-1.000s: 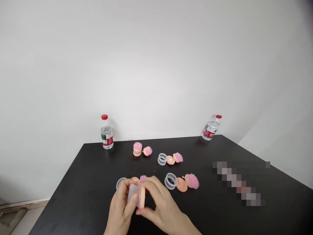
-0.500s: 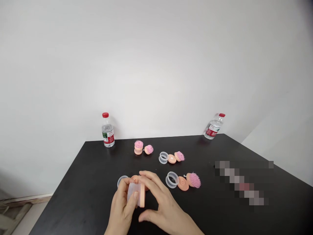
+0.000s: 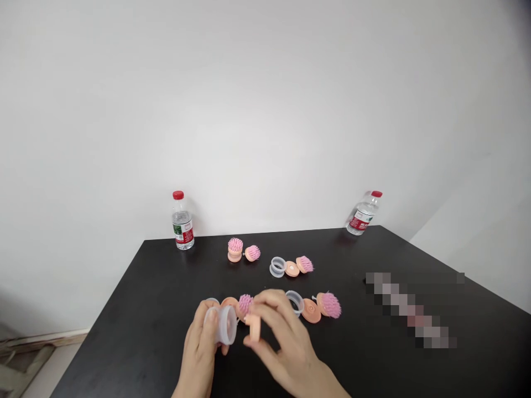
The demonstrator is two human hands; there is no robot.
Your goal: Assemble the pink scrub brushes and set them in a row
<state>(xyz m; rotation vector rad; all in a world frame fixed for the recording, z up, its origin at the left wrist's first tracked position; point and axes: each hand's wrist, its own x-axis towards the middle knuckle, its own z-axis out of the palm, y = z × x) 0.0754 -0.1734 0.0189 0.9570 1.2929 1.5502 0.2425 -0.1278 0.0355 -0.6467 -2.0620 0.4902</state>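
My left hand (image 3: 198,345) is closed around a translucent plastic ring, flanged like a spool (image 3: 226,326), its open end turned to the right. Just right of that opening, my right hand (image 3: 292,345) pinches a peach-coloured disc (image 3: 254,329) on edge, apart from the ring. On the table behind my hands are another peach disc (image 3: 229,302), a pink-bristled brush head (image 3: 245,304) and a second clear ring (image 3: 213,302), mostly hidden. Beyond my right hand lie a further clear ring (image 3: 297,298), a peach disc (image 3: 311,311) and a pink brush head (image 3: 329,305).
Farther back on the black table (image 3: 145,298) are another clear ring (image 3: 277,267), disc (image 3: 292,269) and brush head (image 3: 305,264). An upright brush (image 3: 234,250) stands by a loose brush head (image 3: 252,253). Water bottles stand back left (image 3: 183,224) and lean back right (image 3: 364,215).
The peach disc has come off the end of the clear ring and is now in my right hand. My right fingers have closed on it. The ring's open end now shows.
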